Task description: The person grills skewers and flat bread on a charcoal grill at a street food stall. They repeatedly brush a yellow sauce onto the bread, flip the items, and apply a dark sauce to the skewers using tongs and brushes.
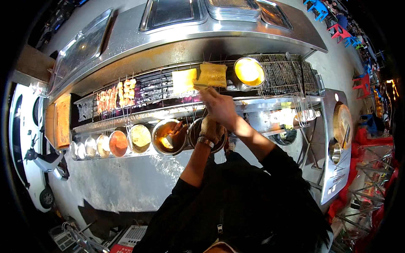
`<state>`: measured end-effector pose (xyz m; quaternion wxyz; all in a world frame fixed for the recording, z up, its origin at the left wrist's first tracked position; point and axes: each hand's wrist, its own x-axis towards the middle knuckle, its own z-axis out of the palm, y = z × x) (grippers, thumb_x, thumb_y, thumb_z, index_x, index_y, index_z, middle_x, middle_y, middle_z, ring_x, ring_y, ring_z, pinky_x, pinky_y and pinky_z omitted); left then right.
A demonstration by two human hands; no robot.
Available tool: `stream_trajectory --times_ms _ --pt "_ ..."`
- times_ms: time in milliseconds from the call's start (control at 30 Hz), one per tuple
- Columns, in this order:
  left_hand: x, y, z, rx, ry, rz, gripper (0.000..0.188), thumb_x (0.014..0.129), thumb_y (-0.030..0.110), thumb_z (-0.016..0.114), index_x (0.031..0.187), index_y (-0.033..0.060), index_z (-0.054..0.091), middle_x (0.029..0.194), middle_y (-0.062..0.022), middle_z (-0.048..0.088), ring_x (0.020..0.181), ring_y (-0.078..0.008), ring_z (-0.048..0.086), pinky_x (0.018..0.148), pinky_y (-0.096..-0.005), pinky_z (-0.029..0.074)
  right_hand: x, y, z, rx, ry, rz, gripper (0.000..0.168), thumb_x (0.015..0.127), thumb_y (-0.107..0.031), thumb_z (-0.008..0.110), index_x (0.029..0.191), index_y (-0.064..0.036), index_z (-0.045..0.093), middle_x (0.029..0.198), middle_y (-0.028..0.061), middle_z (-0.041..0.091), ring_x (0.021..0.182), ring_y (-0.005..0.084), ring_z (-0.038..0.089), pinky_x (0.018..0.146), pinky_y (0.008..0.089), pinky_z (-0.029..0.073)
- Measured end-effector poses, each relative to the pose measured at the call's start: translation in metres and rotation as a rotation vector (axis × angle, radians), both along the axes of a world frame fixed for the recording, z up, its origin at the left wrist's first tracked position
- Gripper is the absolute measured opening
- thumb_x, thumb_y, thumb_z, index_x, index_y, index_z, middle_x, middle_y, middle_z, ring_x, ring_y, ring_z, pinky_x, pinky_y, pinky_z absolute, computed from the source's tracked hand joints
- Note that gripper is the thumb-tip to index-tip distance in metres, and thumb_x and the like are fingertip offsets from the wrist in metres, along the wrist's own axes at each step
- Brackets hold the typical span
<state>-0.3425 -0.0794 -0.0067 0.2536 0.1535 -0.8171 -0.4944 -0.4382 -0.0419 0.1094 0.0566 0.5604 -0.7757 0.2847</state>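
Two flat yellow slabs of food lie side by side on the charcoal grill, a left slab (184, 80) and a right slab (214, 74). Thin skewer tips stick out past the far edge of the right one. My right hand (218, 106) is closed around a small flat tool (200, 86), whose end touches the near edge of the slabs; its exact kind is unclear. Below it my left hand (211, 129), in a work glove with a watch at the wrist, grips thin skewers leading from the slabs. Its fingers are partly hidden by my right wrist.
Meat skewers (116, 94) lie on the grill's left part. A metal pot (249, 73) of yellow liquid and a wire rack (283, 74) stand right. Along the near shelf are a sauce bowl (169, 137) with a brush and seasoning tins (140, 138). Metal trays (172, 14) line the far counter.
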Motion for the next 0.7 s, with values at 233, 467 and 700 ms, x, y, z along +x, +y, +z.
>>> stream_trajectory --times_ms 233,467,700 --pt "0.009 0.011 0.012 0.813 -0.122 -0.099 0.01 0.089 0.019 0.056 0.092 0.0101 0.061 0.073 -0.0003 0.058 0.057 -0.0116 0.057 0.048 -0.0257 0.046 -0.022 -0.027 -0.002 -0.082 0.026 -0.066 0.033 0.087 -0.016 0.067 0.12 -0.015 0.064 0.111 0.015 0.067 0.085 0.0352 0.071 0.072 0.0467 0.057" --pt "0.003 0.011 0.017 1.56 -0.02 -0.004 0.014 0.095 0.023 0.057 0.097 0.0103 0.063 0.071 -0.0011 0.063 0.052 -0.0161 0.06 0.042 -0.0273 0.048 -0.077 0.01 0.003 -0.227 -0.066 -0.326 0.025 0.095 -0.014 0.061 0.119 -0.01 0.066 0.098 0.0136 0.071 0.083 0.0319 0.071 0.07 0.0395 0.058" --pt "-0.007 0.004 -0.04 -0.241 0.103 0.036 0.021 0.083 0.024 0.06 0.099 0.0116 0.062 0.083 -0.0101 0.065 0.078 -0.032 0.062 0.067 -0.0388 0.052 0.02 -0.011 0.005 -0.139 -0.181 -0.115 0.025 0.09 -0.009 0.063 0.115 -0.009 0.064 0.103 0.0144 0.067 0.071 0.0349 0.069 0.06 0.042 0.058"
